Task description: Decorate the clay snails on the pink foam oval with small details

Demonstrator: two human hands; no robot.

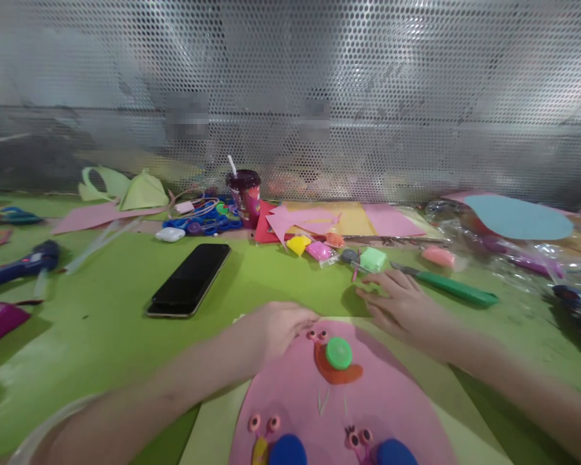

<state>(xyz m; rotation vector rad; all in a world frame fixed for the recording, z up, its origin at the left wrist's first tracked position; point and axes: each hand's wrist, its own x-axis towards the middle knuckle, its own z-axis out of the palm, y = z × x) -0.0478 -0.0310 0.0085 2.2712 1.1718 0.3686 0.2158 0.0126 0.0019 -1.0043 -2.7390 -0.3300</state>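
My left hand (288,323) rests at the upper left edge of a pink paper oval (392,400), its fingers lying on the edge and the thumb hidden. My right hand (399,303) is above the table right of the oval's top, fingers apart and holding nothing. Its fingertips are close to a pale green clay packet (372,259) and a green-handled utility knife (458,288). On the oval sits an orange clay snail with a green bottle cap (339,353) as shell. Lower down are two blue caps, one blue cap (288,451) beside a yellow clay body, with clay eyes above.
A black phone (191,281) lies left of the hands. Behind stand a dark cup with a straw (244,197), blue scissors (206,224) and a white earphone case (170,234). Glue guns, paper scraps and plastic bags lie around; a perforated metal panel (290,97) closes off the back.
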